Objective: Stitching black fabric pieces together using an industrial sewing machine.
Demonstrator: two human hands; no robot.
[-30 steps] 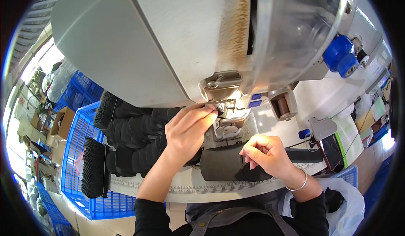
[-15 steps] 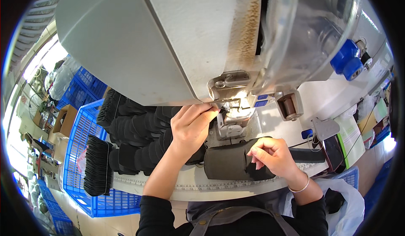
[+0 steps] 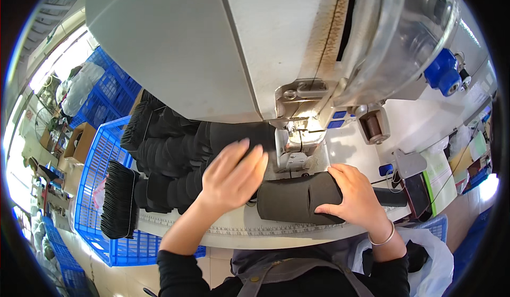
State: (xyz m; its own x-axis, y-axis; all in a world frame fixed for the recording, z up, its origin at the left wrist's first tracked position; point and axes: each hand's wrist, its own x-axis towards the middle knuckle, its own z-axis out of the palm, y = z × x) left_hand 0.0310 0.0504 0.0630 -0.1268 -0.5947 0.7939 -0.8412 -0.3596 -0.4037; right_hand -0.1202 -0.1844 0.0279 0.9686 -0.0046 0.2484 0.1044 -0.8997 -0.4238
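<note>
Head view, looking down past the big grey sewing machine body (image 3: 212, 47) that fills the top of the scene and hides much of the counter (image 3: 340, 143) behind it. Under the machine's needle area (image 3: 295, 138) lies a dark, thick tube-shaped fabric piece (image 3: 297, 201), at the counter's front edge just above the printed ruler strip (image 3: 228, 225). The right hand (image 3: 353, 193) lies on the right end of that fabric piece, fingers curled over it and pressing it down; a thin bracelet (image 3: 383, 238) circles the wrist. The left hand (image 3: 234, 177) hovers flat with fingers held together and straight, slightly blurred, just left of the fabric piece and in front of a heap of dark stitched pieces (image 3: 170, 153) piled in a blue plastic crate (image 3: 95, 191). Half a second ago this left hand was up at the presser foot, fingertips pinched near the needle; now it has dropped away and opened flat, while the right hand has stayed on the fabric. I count two hands, one fabric piece at the machine, and one blue knob (image 3: 443, 71) at the machine's right side; more blue crates (image 3: 103, 98) stand farther left. A dark phone-like device (image 3: 417, 193) lies to the right on the counter.
</note>
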